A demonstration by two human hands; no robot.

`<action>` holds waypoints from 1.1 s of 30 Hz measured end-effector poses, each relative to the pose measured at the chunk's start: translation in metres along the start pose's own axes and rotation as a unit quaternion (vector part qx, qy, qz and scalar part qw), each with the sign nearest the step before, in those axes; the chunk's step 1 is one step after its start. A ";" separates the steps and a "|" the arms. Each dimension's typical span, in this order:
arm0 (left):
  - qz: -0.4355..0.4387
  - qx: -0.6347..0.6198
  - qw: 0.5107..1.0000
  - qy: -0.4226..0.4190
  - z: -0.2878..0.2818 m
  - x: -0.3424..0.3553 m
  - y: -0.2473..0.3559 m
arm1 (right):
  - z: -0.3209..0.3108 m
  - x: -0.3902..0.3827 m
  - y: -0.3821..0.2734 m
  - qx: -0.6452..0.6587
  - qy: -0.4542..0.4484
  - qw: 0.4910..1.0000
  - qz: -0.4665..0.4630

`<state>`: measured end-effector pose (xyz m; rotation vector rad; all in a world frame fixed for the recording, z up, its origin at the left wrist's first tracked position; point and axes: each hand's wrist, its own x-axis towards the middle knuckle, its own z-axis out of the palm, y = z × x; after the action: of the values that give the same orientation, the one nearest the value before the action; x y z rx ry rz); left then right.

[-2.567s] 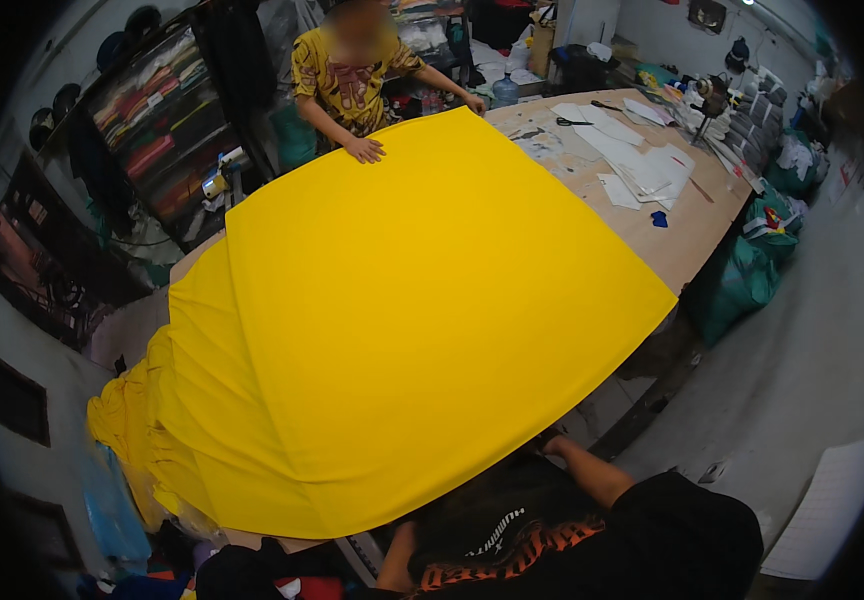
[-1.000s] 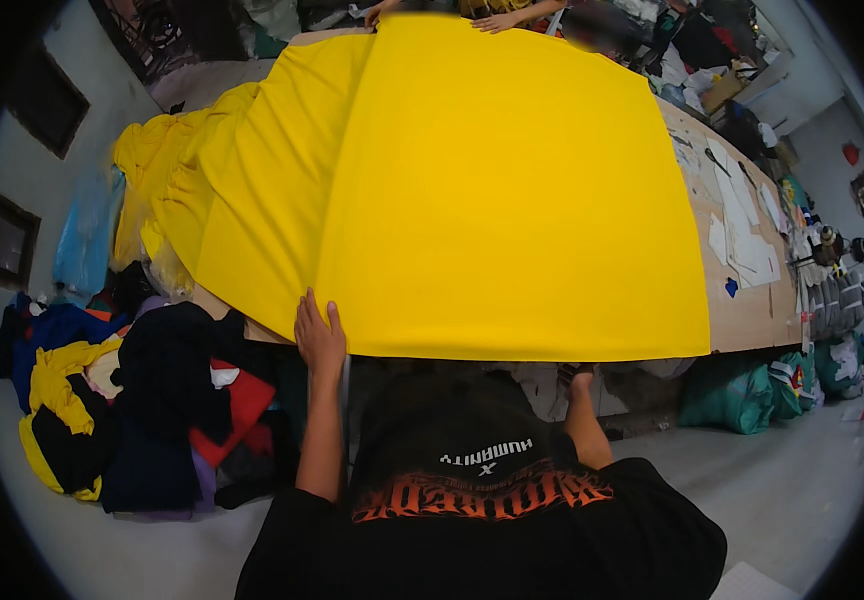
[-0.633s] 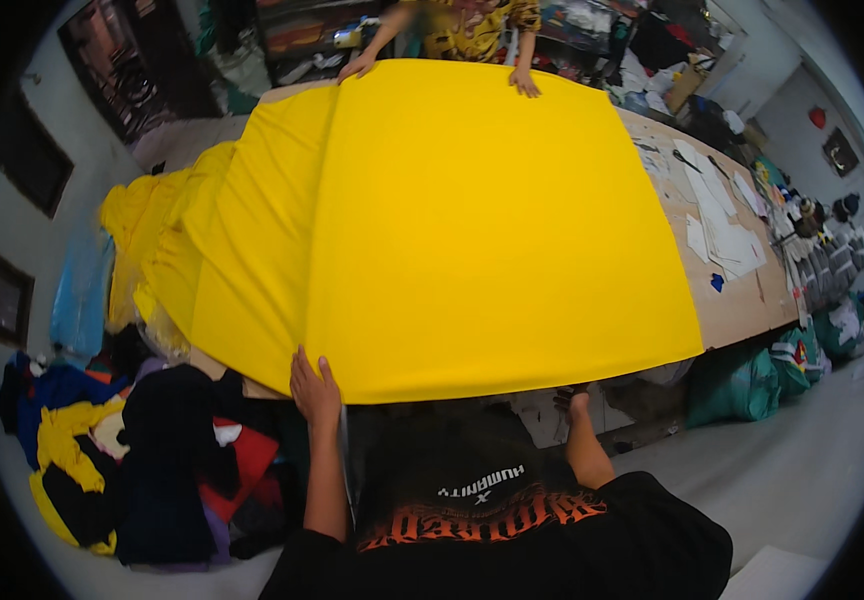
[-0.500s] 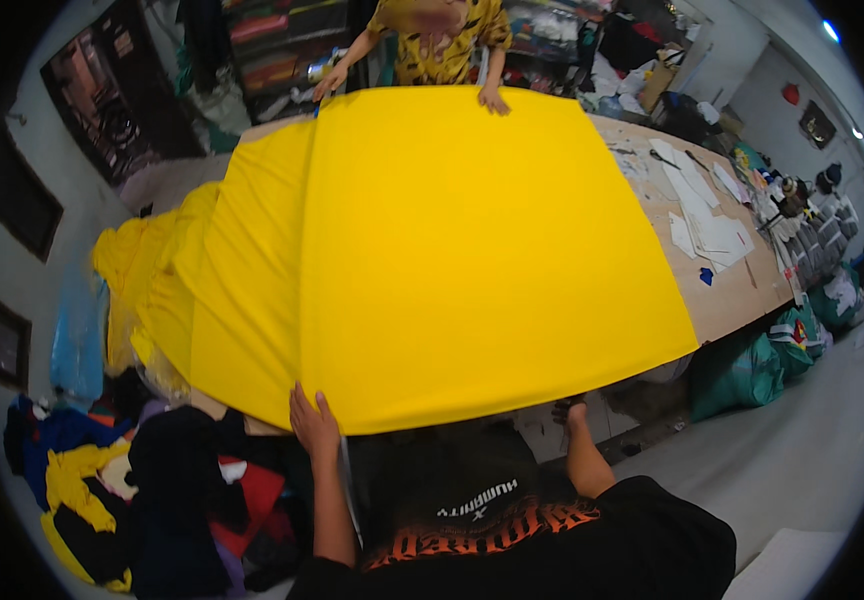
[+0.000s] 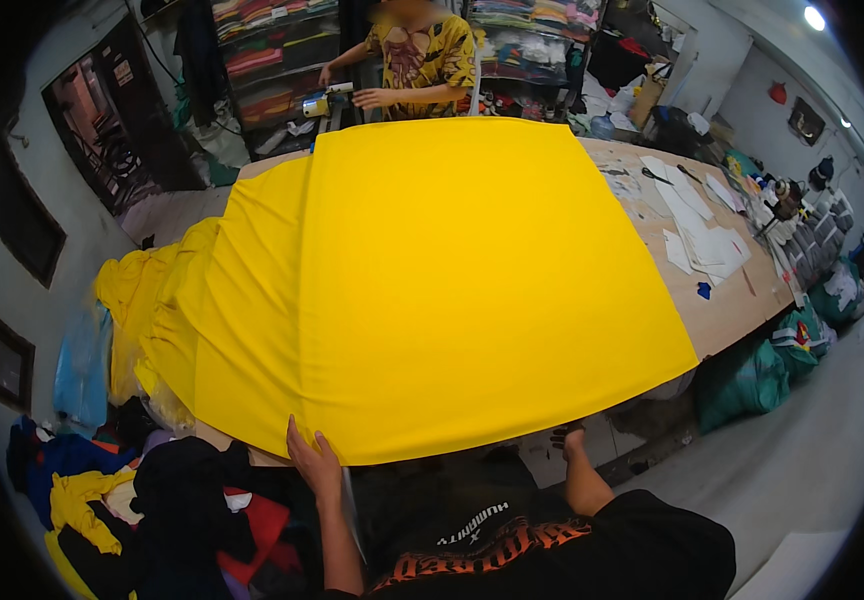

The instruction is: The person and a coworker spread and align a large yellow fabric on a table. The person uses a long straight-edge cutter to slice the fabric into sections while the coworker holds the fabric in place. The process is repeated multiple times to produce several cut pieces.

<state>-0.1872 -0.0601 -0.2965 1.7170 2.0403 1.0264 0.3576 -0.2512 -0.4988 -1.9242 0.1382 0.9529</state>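
Observation:
A wide sheet of yellow fabric [image 5: 482, 300] lies spread over the table, smooth on the right and rumpled to the left of a straight ridge. My left hand [image 5: 314, 462] rests at its near edge, by the lower end of that ridge. Its fingers are stretched out and the thumb stands apart. Just below the near edge, further right, is my right hand [image 5: 569, 438], off the fabric. Shadow darkens its fingers, so I cannot tell their pose. Across the table, a co-worker in a patterned yellow shirt [image 5: 427, 65] has hands at a yellow-and-silver handheld machine [image 5: 316, 104].
Paper pattern pieces [image 5: 697, 225] and scissors [image 5: 655, 175] lie on the bare wooden tabletop [image 5: 742, 300] at right. Green sacks [image 5: 747, 382] stand below it. A heap of mixed cloth [image 5: 167, 500] is at lower left. Shelves of folded fabric [image 5: 277, 50] line the back.
The co-worker's hands have left the fabric's far edge and are now at the handheld machine. My left hand stays at the near edge; the whole view has shifted slightly.

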 end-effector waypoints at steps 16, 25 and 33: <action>0.014 -0.286 0.958 0.013 0.043 -0.010 0.079 | -0.010 0.031 0.095 0.079 -0.018 0.996 -0.025; 0.011 -0.334 0.942 -0.029 0.091 -0.017 0.119 | -0.010 0.039 0.035 -0.018 -0.042 0.993 -0.105; -0.009 -0.365 0.929 0.052 0.108 -0.017 0.172 | -0.032 0.062 0.052 -0.319 -0.070 0.875 -0.358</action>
<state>0.0114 -0.0333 -0.2610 1.2537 1.4229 1.6295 0.3947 -0.2871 -0.5691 -2.2021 -1.0300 0.6455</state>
